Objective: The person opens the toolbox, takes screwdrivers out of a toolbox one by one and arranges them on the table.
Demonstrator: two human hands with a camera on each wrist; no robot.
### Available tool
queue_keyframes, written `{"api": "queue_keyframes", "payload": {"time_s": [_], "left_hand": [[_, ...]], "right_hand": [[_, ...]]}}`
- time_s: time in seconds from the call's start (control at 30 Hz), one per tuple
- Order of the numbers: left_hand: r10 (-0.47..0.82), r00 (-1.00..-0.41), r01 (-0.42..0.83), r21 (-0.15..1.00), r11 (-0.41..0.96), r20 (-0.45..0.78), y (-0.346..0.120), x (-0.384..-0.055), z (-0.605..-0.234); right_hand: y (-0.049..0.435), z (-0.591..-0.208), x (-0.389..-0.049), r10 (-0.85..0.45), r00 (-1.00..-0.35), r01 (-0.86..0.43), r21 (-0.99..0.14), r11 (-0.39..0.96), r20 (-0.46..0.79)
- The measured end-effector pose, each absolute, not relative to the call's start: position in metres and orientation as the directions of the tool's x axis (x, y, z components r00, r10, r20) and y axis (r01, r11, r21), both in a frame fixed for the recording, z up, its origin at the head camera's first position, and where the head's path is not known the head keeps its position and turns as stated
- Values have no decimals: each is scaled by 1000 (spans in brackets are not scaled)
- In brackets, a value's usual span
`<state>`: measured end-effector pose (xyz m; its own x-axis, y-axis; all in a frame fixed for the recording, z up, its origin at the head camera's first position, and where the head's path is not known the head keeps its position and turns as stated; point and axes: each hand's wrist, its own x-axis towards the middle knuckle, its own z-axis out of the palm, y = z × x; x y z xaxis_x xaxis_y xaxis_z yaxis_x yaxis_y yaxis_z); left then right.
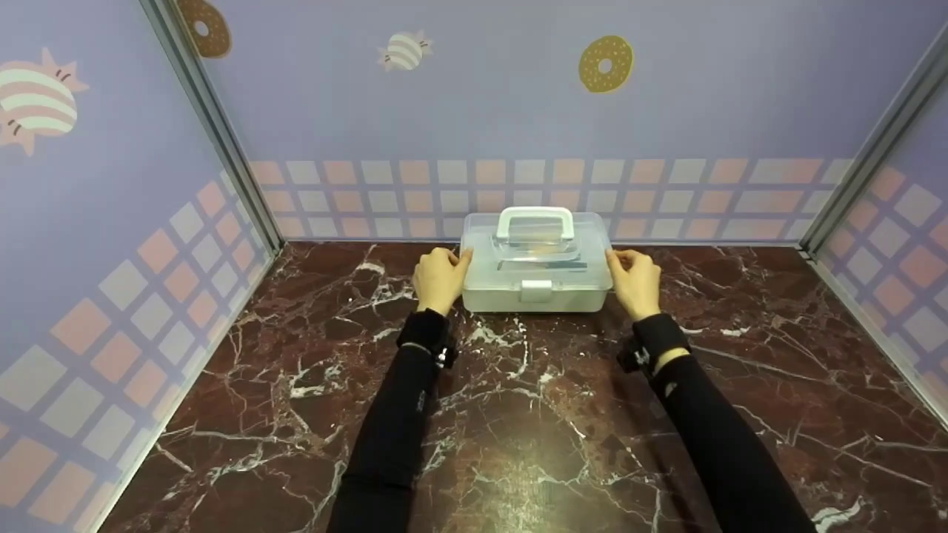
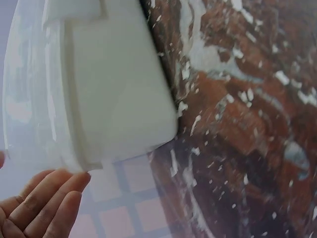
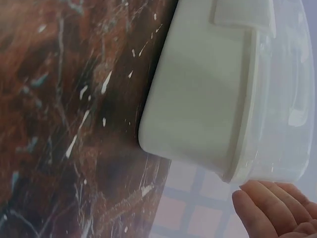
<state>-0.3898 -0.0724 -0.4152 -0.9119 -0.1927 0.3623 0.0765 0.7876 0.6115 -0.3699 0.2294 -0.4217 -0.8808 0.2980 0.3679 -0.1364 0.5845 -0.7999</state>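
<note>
A plastic storage box (image 1: 535, 300) with a whitish base, a clear lid and a front latch is on the table near the back wall. Its white carrying handle (image 1: 535, 212) stands up from the lid. Through the lid, thin dark and bluish shapes show, too faint to identify. My left hand (image 1: 441, 280) grips the box's left end, its fingertips under the lid's rim (image 2: 74, 144) in the left wrist view. On the opposite end, my right hand (image 1: 635, 281) holds the box likewise, with fingers (image 3: 267, 208) against the rim's underside in the right wrist view.
Dark red marbled table (image 1: 503, 444) extends in front of the box. A lilac patterned back wall (image 1: 481, 111) rises close behind it, and side panels (image 1: 126, 244) with metal corner posts bound the table at left and right.
</note>
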Motion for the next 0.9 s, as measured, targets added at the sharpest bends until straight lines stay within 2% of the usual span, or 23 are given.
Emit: {"api": "queue_keyframes", "payload": {"time_s": [0.3, 0.5, 0.73, 0.9], "left_hand": [[-175, -951, 28, 634, 773, 255, -79, -375, -403], [-125, -970, 38, 638, 770, 208, -83, -363, -396], [-54, -981, 64, 582, 811, 185, -89, -348, -389], [4, -979, 105, 489, 866, 204, -90, -334, -384]], "right_hand": [[230, -421, -362, 302, -867, -134, -770, 624, 396], [231, -422, -356, 282, -875, -149, -773, 617, 394], [232, -424, -348, 267, -884, -151, -774, 615, 385], [232, -424, -344, 232, -895, -169, -771, 614, 381]]}}
